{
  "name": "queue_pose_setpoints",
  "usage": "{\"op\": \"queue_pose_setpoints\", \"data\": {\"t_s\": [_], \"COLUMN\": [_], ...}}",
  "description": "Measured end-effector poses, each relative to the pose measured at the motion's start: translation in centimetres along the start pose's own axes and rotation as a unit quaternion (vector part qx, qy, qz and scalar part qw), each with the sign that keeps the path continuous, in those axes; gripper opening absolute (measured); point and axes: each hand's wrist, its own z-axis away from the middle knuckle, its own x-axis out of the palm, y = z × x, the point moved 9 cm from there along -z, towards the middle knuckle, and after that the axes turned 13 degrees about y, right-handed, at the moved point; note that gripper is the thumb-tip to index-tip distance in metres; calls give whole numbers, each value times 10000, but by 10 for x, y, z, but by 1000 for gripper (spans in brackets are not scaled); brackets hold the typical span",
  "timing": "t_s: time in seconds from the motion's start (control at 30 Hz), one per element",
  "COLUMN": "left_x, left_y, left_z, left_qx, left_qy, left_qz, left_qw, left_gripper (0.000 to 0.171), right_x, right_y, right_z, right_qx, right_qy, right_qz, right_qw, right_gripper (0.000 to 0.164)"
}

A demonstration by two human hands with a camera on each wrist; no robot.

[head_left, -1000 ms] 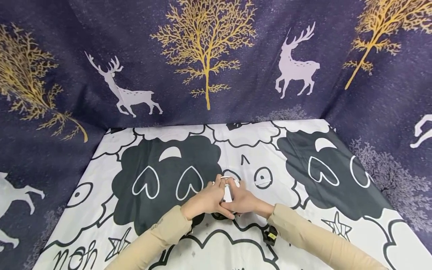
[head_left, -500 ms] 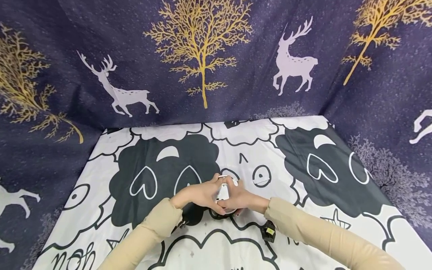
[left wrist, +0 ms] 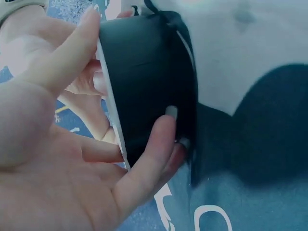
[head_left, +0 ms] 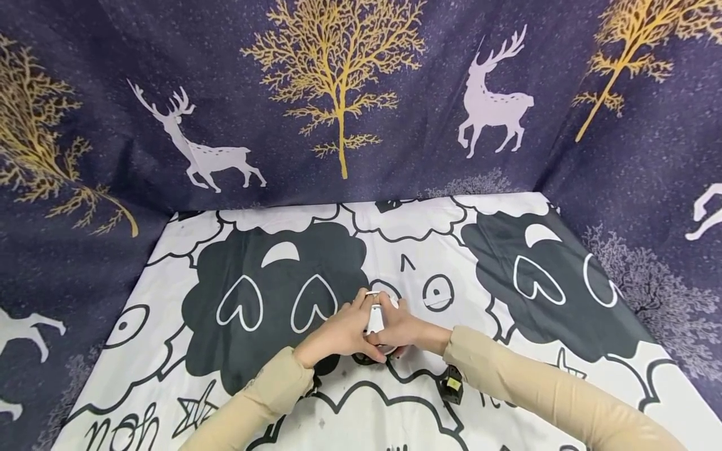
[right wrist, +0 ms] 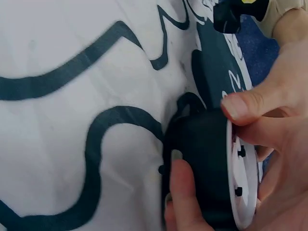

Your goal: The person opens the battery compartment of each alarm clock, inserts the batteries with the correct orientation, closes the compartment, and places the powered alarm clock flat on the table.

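Note:
Both hands hold a short, round object with a black side wall and a white top face [head_left: 375, 321] at the middle of the cloth. My left hand [head_left: 341, 331] grips its left side. In the left wrist view its fingers lie curled against the black wall [left wrist: 139, 72], thumb at the white rim. From the right, my right hand [head_left: 402, 327] grips it too. The right wrist view shows that thumb at the white rim and fingertips on the black wall [right wrist: 204, 159]. Small black pieces [right wrist: 239, 191] stand on the white face. Fingers hide much of the object.
A white cloth with black cartoon drawings [head_left: 361, 426] lies under the hands. Dark blue hangings with deer and gold trees [head_left: 293, 156] rise behind and at both sides. A black wrist camera [head_left: 452, 385] sits by the right sleeve.
Both hands keep their hold on the round object. The left wrist swung a little outward, then back in. The white face showed more widely between the hands half a second ago.

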Motion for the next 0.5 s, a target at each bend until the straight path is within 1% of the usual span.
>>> {"op": "queue_pose_setpoints", "data": {"t_s": [0.2,0.33,0.5], "left_x": [-9,-9,-4], "left_y": [-1,-3,-5], "left_z": [-4,-3,3], "left_qx": [-42,-145,-243], "left_qy": [304,286,252], "left_qz": [51,58,135], "left_qw": [9995,9995,9993], "left_gripper": [110,112,113], "right_x": [-5,-4,0], "right_y": [-5,-5,-1], "right_z": [-3,-3,1], "right_qx": [21,1,10], "right_qy": [141,231,348], "right_qz": [-50,-44,62], "right_qw": [9999,9997,9994], "right_gripper": [53,53,53]}}
